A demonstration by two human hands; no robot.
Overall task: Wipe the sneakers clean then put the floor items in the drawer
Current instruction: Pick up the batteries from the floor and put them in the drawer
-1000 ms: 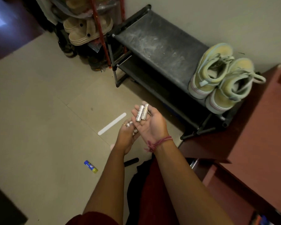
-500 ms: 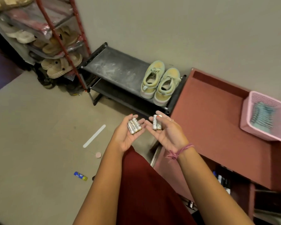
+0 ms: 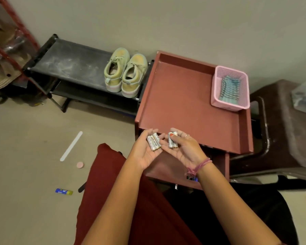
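Note:
My left hand (image 3: pixel 145 152) lies palm up with two white batteries (image 3: pixel 154 142) held in its lightly cupped fingers. Beside it my right hand (image 3: pixel 184 150) holds two more batteries (image 3: pixel 173 142) under its thumb. Both hands hover over the front edge of the red cabinet (image 3: pixel 184 103), above its open drawer (image 3: pixel 163 171). The pale green sneakers (image 3: pixel 125 73) stand side by side on the black shoe rack (image 3: pixel 69 62). On the floor lie a white flat stick (image 3: pixel 71 145), a pink round cap (image 3: pixel 80 164), a blue and yellow tube (image 3: pixel 64 191) and a black item (image 3: pixel 82 187) half hidden by my red garment.
A pink basket (image 3: pixel 230 89) with a striped cloth sits on the cabinet's back right corner. A red-framed rack (image 3: pixel 11 41) full of footwear stands at the far left. A dark brown plastic chair (image 3: pixel 281 129) is right of the cabinet.
The view has swung right and up from the floor to the cabinet. Both hands, each with batteries, have moved from beside the shoe rack to over the drawer.

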